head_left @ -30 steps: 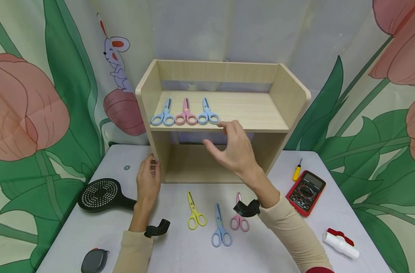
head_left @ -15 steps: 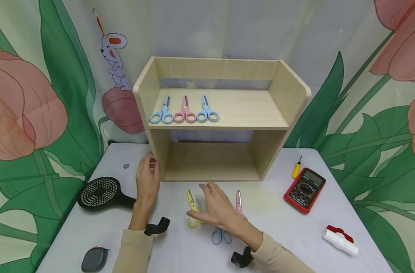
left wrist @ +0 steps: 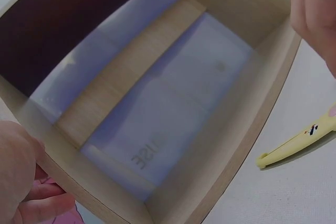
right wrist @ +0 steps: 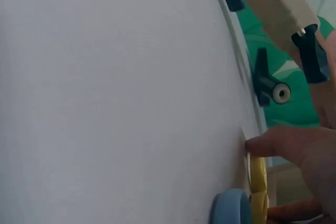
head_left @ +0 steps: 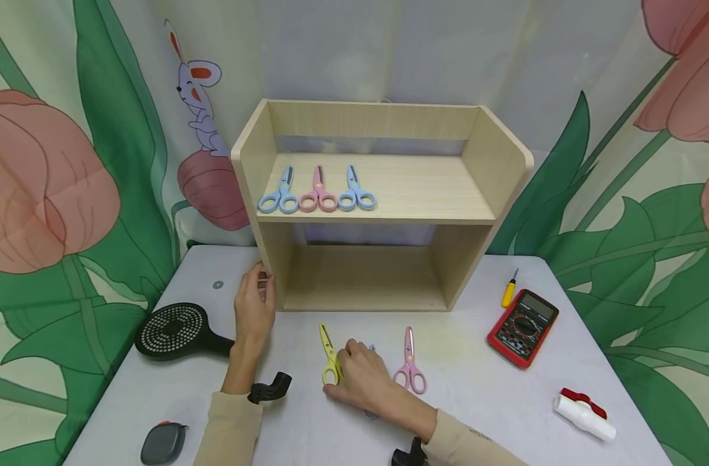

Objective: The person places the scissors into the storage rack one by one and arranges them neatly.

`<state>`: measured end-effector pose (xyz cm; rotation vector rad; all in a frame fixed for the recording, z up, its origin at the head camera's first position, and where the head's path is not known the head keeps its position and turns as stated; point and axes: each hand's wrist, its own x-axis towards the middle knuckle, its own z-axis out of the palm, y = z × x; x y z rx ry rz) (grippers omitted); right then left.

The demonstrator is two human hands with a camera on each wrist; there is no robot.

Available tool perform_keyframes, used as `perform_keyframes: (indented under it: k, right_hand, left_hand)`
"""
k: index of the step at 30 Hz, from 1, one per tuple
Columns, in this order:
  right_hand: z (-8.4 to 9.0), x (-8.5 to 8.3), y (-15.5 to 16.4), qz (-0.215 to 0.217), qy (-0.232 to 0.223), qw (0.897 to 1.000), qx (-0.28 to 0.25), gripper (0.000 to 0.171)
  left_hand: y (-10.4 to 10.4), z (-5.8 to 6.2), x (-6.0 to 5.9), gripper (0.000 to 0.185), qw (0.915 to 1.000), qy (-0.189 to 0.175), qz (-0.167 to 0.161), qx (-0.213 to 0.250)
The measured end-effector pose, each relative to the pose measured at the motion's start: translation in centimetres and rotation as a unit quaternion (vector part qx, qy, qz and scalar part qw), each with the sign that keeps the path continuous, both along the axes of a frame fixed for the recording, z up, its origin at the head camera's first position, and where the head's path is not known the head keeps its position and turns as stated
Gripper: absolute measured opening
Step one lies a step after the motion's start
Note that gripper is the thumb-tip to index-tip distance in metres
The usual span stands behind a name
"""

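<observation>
Left arm [head_left: 228,414]: we stretch it forward.
Left hand [head_left: 254,304]: our fingers [left wrist: 47,211] bend loosely, pointing away from us.
Right arm [head_left: 465,437]: we angle it forward and leftward.
Right hand [head_left: 360,375]: palm down, fingers bent, thumb [right wrist: 273,142] extended; we cannot tell whether they pinch.

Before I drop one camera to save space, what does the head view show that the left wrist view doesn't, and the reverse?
Only the head view shows the red-and-black multimeter, the yellow-handled screwdriver and the pink scissors on the pale wooden shelf.
Only the left wrist view shows faint reversed lettering within that shelf's frame.
Both show the shelf, the yellow scissors and the person's left grip.
</observation>
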<state>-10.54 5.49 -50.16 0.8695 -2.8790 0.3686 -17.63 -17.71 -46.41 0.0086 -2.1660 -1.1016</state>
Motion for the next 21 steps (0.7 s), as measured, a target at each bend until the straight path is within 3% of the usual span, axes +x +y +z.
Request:
perform_keyframes:
  k: [4,7,9,11,14,21]
  right_hand:
    - [0.2,-0.5,-0.1,-0.002,-0.026,0.999,-0.021,0.045]
    - [0.8,-0.6,0.2,0.001,-0.059,0.996,-0.061,0.043]
    - [1.6,-0.6,0.4,0.009,-0.057,0.995,-0.086,0.046]
    - [2.8,-0.6,0.7,0.024,-0.032,0.994,-0.104,0.051]
    - [5.0,-0.7,1.3,0.055,0.043,0.99,-0.124,0.054]
    - [11.1,-1.8,2.8,0.116,0.184,0.959,-0.18,0.055]
  left_hand:
    - [0.0,0.1,0.0,0.036,1.0,0.001,-0.002,0.002]
    - [0.0,0.0,0.0,0.035,1.0,-0.002,0.0,-0.002]
    - [0.0,0.0,0.1,0.035,1.0,-0.001,0.001,-0.004]
    - [0.0,-0.1,0.0,0.035,1.0,0.004,0.0,-0.005]
    - [-0.1,0.0,0.0,0.035,0.9999,0.01,-0.002,-0.004]
    - [-0.2,-0.1,0.0,0.035,1.0,0.005,-0.002,-0.003]
